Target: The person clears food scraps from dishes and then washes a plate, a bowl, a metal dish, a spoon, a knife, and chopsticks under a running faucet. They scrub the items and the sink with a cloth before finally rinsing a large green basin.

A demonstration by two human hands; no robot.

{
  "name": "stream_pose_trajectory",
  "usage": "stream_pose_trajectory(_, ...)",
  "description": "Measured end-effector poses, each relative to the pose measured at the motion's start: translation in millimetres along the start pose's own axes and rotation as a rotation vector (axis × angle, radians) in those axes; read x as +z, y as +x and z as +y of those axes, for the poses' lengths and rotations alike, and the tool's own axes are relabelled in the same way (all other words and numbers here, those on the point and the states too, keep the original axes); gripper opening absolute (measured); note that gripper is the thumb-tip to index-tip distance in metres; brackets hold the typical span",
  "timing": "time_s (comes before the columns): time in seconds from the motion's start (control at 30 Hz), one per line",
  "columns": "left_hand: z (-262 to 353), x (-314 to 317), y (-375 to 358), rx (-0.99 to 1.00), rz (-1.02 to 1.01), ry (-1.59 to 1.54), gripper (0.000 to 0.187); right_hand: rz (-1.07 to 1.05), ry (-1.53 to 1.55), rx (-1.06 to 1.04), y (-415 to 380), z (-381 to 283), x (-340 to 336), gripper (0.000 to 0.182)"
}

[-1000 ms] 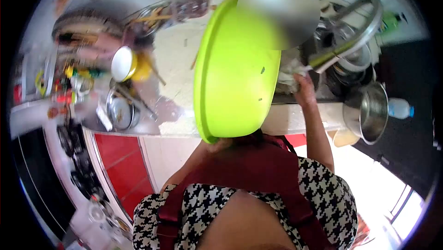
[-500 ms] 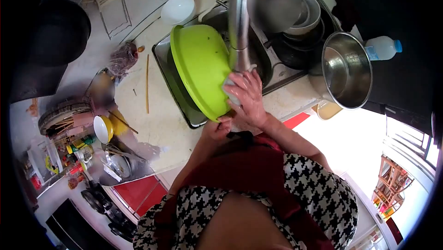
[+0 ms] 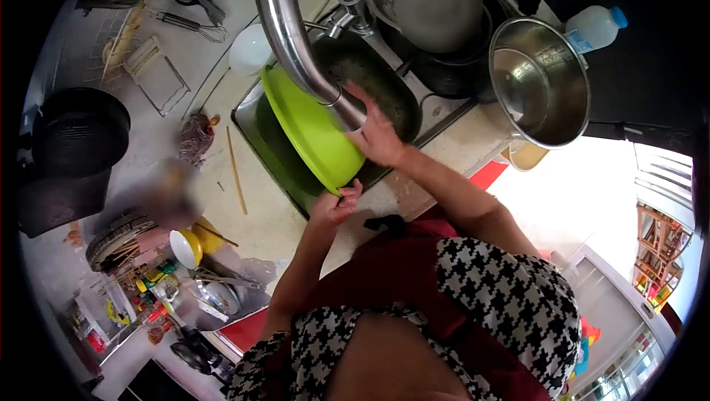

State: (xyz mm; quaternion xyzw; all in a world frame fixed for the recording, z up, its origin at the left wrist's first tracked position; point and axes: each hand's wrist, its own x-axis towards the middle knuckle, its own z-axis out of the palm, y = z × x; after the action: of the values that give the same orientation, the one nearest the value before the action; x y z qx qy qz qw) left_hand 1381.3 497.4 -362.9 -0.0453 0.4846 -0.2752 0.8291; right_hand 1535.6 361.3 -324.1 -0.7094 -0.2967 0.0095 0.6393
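A lime-green basin (image 3: 310, 131) stands tilted on its side in the metal sink (image 3: 268, 138). My left hand (image 3: 336, 205) is closed on its lower rim, thumb and fingers pinching the edge. At the basin's outer underside, my right hand (image 3: 377, 131) presses with bent fingers, partly hidden behind the faucet spout (image 3: 344, 109). Whatever lies under that palm is out of sight; a greyish-white cloth showed there earlier. The curved metal faucet (image 3: 285, 27) reaches over the basin.
Right of the sink are a deep steel pot (image 3: 540, 83), a white bottle with a blue cap (image 3: 595, 29) and stacked pans (image 3: 447, 68). A white bowl (image 3: 250, 49) sits behind it. On the left counter lie a chopstick (image 3: 237, 172), a whisk (image 3: 192, 26) and a yellow bowl (image 3: 186, 248).
The head view has shifted, with the faucet now across the basin's right side. My right hand's fingers have slid up behind the spout, and the cloth no longer shows. My left hand still grips the rim.
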Motion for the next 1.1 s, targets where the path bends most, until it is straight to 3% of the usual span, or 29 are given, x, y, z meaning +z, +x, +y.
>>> stream_pose_trajectory(0.03, 8, -9, 0, -0.084, -0.07, 0.014, 0.023, -0.027, 0.029, -0.065, 15, 3, 1, 0.044)
stream_pose_trajectory(0.07, 3, 2, -1, -0.004, 0.07, -0.032, 0.027, -0.048, 0.053, -0.129, 33, 11, 0, 0.042)
stream_pose_trajectory(0.17, 7, -6, -1, -0.149, -0.098, -0.068, 0.03, -0.08, 0.123, -0.134, 84, 42, 16, 0.036)
stream_pose_trajectory(0.2, 7, -12, -3, -0.134, -0.336, 0.195, 0.031, -0.088, 0.144, -0.103, 95, 50, 21, 0.034)
stream_pose_trajectory(0.3, 9, -12, -5, -0.193, -0.335, 0.129, 0.031, -0.039, 0.338, 0.224, 103, 74, 23, 0.031)
stream_pose_trajectory(0.33, 6, -8, -7, -0.172, -0.243, 0.064, 0.031, 0.0, 0.382, 0.301, 93, 89, 29, 0.031)
stream_pose_trajectory(0.4, -6, 17, -17, -0.123, -0.074, -0.073, 0.031, 0.041, 0.156, 0.405, 59, 105, 42, 0.032)
stream_pose_trajectory(0.43, -5, 4, -13, 0.028, -0.13, 0.09, 0.032, 0.055, 0.04, 0.459, 37, 107, 47, 0.033)
stream_pose_trajectory(0.5, -5, -25, -7, 0.259, -0.193, 0.287, 0.033, 0.111, 0.102, 0.417, -3, 102, 56, 0.038)
stream_pose_trajectory(0.6, -4, -10, -27, 0.339, -0.125, 0.142, 0.032, 0.025, 0.081, 0.746, -22, 45, 44, 0.044)
stream_pose_trajectory(0.7, 0, -31, -59, 0.586, -0.087, 0.45, 0.021, 0.112, 0.08, 1.041, -36, 66, 61, 0.049)
stream_pose_trajectory(0.77, -17, -44, -83, 0.738, 0.055, 0.316, 0.018, 0.069, 0.043, 0.758, -26, 86, 49, 0.047)
stream_pose_trajectory(0.87, -40, -55, -128, 0.83, 0.094, 0.312, 0.019, -0.168, -0.016, 0.298, 30, 120, 24, 0.042)
stream_pose_trajectory(0.97, -58, -42, -154, 1.019, 0.311, 0.226, 0.025, -0.49, -0.653, -0.084, 109, 38, 6, 0.041)
stream_pose_trajectory(1.03, -56, -66, -170, 1.172, 0.358, 0.401, 0.026, -0.535, -0.888, -0.467, 135, 13, 21, 0.041)
stream_pose_trajectory(1.1, -52, -103, -178, 1.251, 0.459, 0.394, 0.033, -0.552, -1.127, -0.713, 160, 23, 44, 0.038)
